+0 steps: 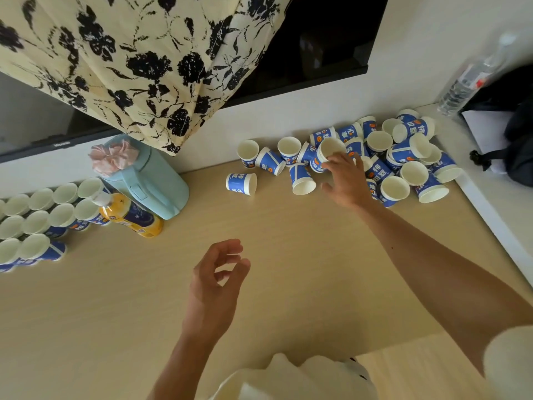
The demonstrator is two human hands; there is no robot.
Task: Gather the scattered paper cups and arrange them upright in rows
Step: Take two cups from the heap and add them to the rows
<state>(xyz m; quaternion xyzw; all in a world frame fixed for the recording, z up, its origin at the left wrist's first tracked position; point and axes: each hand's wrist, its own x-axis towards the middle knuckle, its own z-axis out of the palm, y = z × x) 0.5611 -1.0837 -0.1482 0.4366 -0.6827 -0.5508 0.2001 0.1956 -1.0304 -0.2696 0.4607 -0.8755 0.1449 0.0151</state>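
Reaching right hand into cup pile | perhaps touching | rows cropped left

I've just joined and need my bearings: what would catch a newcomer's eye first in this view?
A jumbled heap of blue-and-white paper cups at the far right of the table draws the eye first, with the right hand reaching into it. At the far left, rows of upright cups stand beside a pale blue jug and an orange drink bottle. The left hand hovers empty over the middle, fingers loosely curled.
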